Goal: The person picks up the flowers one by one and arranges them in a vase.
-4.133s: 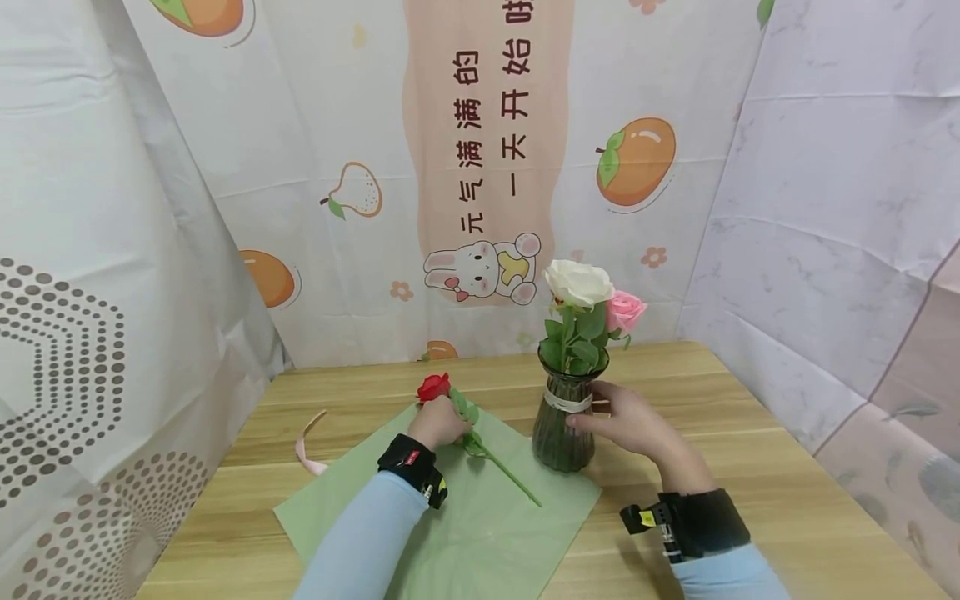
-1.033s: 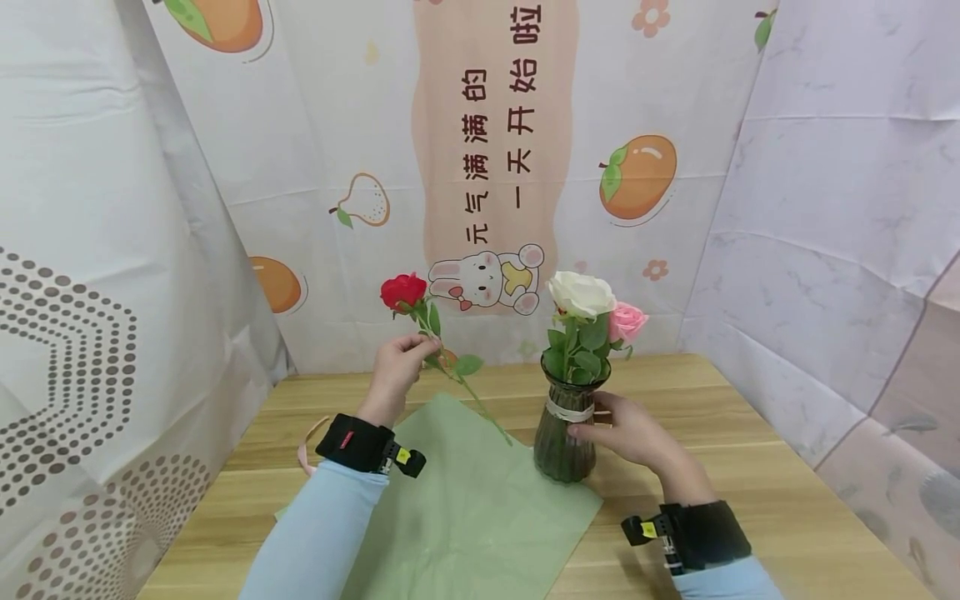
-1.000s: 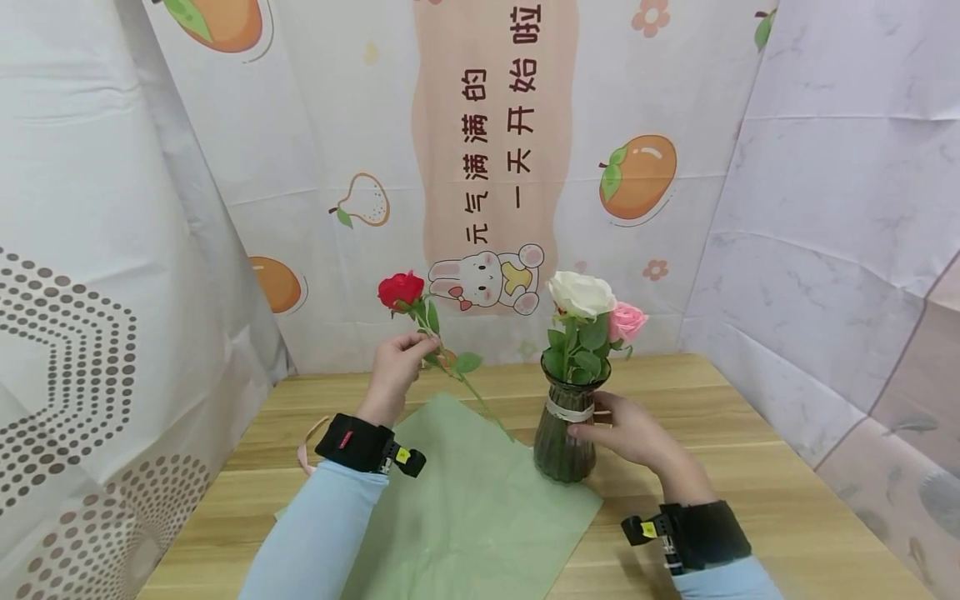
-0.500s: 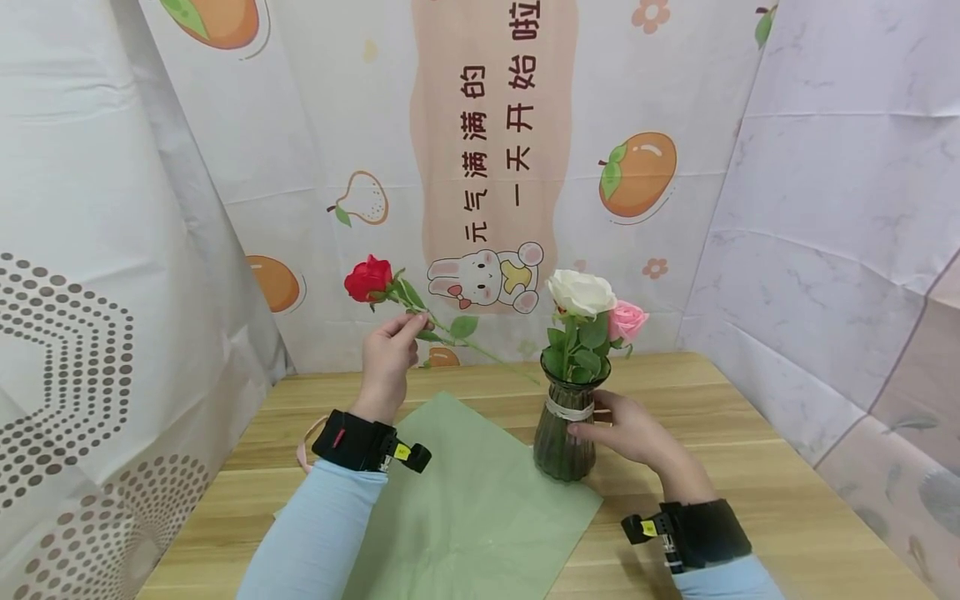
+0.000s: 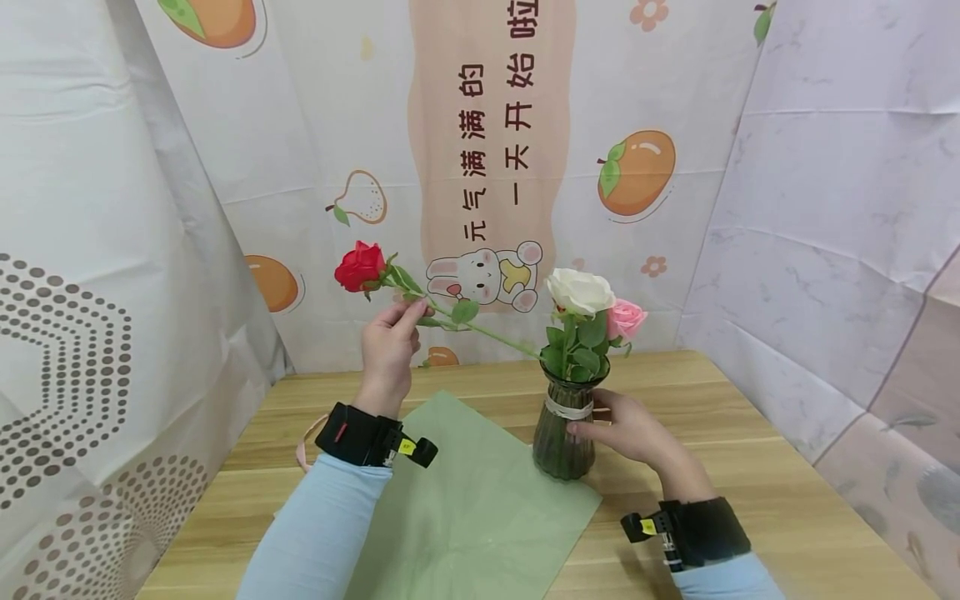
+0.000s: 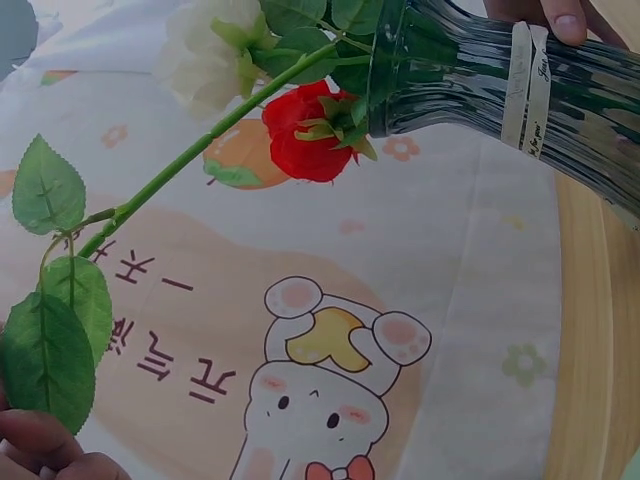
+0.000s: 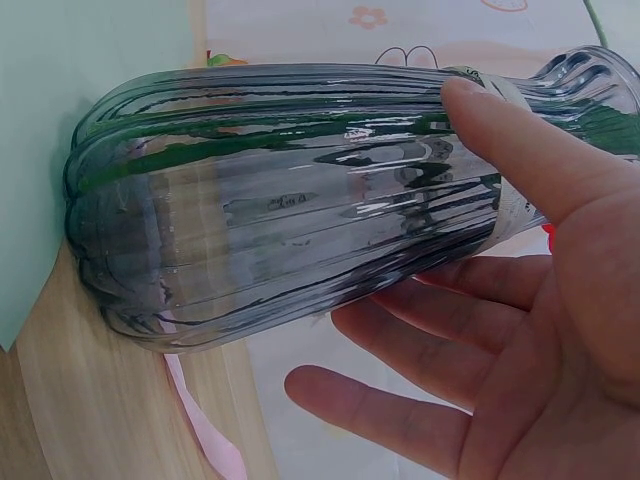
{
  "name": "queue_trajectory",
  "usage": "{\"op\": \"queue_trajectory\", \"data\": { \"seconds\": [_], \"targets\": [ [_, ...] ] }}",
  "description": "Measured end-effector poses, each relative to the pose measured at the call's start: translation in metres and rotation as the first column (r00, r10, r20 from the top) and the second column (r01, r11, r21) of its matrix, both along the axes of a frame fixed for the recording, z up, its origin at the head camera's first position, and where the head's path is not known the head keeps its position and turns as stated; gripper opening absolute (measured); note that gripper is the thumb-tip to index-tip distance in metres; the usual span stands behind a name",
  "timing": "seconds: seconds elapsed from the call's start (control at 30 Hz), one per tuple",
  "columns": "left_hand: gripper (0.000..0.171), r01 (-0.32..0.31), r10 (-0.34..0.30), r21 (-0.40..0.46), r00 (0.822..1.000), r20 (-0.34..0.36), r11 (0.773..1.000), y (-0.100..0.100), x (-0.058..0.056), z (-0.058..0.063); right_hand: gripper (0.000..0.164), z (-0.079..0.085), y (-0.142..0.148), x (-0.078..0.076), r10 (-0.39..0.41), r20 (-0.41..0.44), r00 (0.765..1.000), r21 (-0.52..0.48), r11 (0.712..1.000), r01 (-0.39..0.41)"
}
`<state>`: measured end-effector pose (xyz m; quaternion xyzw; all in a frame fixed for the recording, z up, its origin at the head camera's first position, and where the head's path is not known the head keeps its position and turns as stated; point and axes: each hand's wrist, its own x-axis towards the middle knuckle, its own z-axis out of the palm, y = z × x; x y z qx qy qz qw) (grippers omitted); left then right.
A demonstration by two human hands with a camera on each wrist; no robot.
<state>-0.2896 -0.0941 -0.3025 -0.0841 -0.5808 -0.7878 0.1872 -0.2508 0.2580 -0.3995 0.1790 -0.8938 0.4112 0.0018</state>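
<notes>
My left hand (image 5: pixel 390 354) pinches the green stem of a red rose (image 5: pixel 361 267), its bloom tilted up to the left. The stem slants down to the right, and its end reaches the mouth of the ribbed grey glass vase (image 5: pixel 562 446). Standing in the vase are a white rose (image 5: pixel 580 292), a pink rose (image 5: pixel 625 319) and another red rose (image 6: pixel 310 135), seen by the rim in the left wrist view. My right hand (image 5: pixel 633 427) grips the vase near its neck, thumb on the pale band (image 7: pixel 512 210) and fingers on the far side.
A sheet of green wrapping paper (image 5: pixel 465 508) lies on the wooden table (image 5: pixel 750 467), its right side by the vase's base. A pink ribbon (image 5: pixel 303 450) lies to its left. A printed curtain (image 5: pixel 300 125) hangs behind the table.
My left hand has lifted the red rose off the paper, tilted its bloom leftward and brought the stem's end to the vase mouth. My right hand has kept its hold on the vase.
</notes>
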Motion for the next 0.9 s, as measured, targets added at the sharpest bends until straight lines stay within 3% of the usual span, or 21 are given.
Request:
{"op": "queue_trajectory", "data": {
  "seconds": [0.43, 0.73, 0.9],
  "targets": [
    [0.025, -0.016, 0.011, -0.184, 0.999, -0.031, 0.983, 0.026, -0.003, 0.003, 0.077, -0.002, 0.001, 0.0, -0.004, 0.008, 1.0, -0.002, 1.0, 0.004],
    [0.02, -0.022, -0.025, -0.341, 0.991, -0.131, 0.94, 0.044, -0.004, 0.005, 0.077, -0.002, 0.0, -0.001, -0.005, 0.009, 1.0, -0.007, 1.0, 0.005],
    [0.019, -0.042, -0.051, -0.471, 0.982, -0.183, 0.881, 0.055, -0.005, 0.007, 0.078, -0.002, 0.001, -0.001, -0.015, 0.027, 1.0, -0.003, 1.0, 0.015]
  ]
}}
